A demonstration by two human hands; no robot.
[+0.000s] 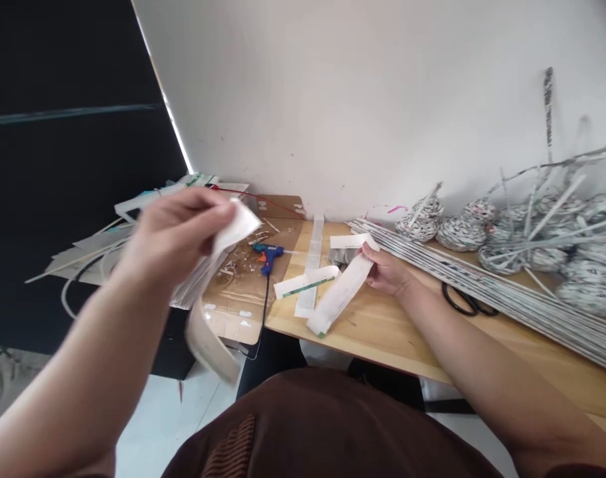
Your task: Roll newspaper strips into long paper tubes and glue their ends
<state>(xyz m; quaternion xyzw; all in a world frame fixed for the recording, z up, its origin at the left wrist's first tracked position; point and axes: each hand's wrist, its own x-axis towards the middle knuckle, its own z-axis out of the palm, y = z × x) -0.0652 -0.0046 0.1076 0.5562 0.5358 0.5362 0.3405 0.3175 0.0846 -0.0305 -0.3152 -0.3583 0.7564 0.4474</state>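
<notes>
My left hand (183, 226) is raised over the left part of the table, thumb and fingers pinched on the top end of a white paper strip (210, 345). That strip hangs down in a curve past the table's front edge, blurred at its lower end. Lower and to the right, my right hand (385, 269) grips a bent paper strip (345, 289) with the thumb on top. Another paper strip (305, 282) with a green line lies curled beside it. Beneath these, a long pale strip (314, 245) lies flat on the wooden table (382, 332).
A blue glue gun (269, 257) rests on brown cardboard (233, 322) among scraps, its cord trailing off the front. Paper sheets (93, 255) are stacked at left. Rolled paper sticks (502, 289), black-handled scissors (466, 302) and woven paper pieces (462, 232) lie right.
</notes>
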